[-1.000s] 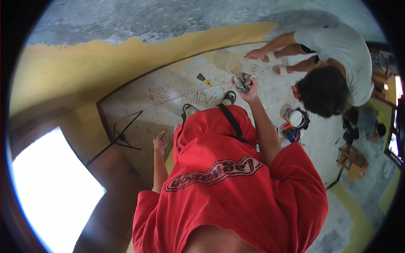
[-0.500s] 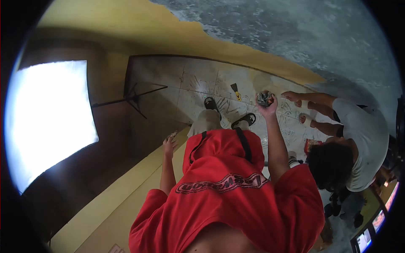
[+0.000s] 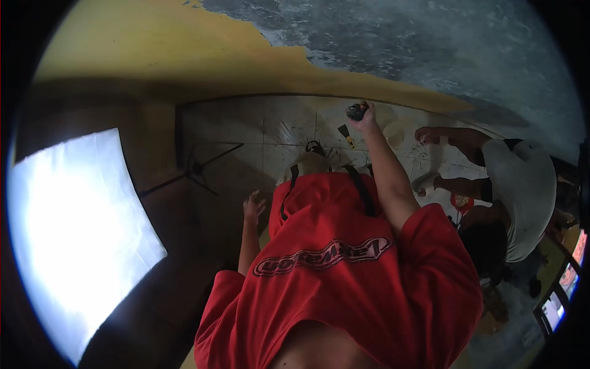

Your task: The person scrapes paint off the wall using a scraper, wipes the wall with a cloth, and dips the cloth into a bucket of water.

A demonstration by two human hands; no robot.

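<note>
My right hand (image 3: 367, 118) is stretched out toward the wall's foot, its fingers round a dark crumpled wad (image 3: 356, 111) with an orange patch. On the floor just below it lies a scraper (image 3: 347, 136) with a dark blade and a yellow handle. My left hand (image 3: 253, 207) hangs low at my left side, fingers apart and partly curled; a small pale thing shows at its fingertips, too small to name.
A co-worker in a grey shirt (image 3: 521, 197) bends over at the right, arms toward the floor. A bright white panel (image 3: 80, 240) and a black stand (image 3: 196, 167) are at the left. A yellow wall (image 3: 184, 55) with a grey patch runs ahead. A red packet (image 3: 461, 203) lies near the co-worker.
My right hand has moved forward, past the scraper and nearer the wall, with the wad still in it. The view has turned, and the co-worker's hands have shifted.
</note>
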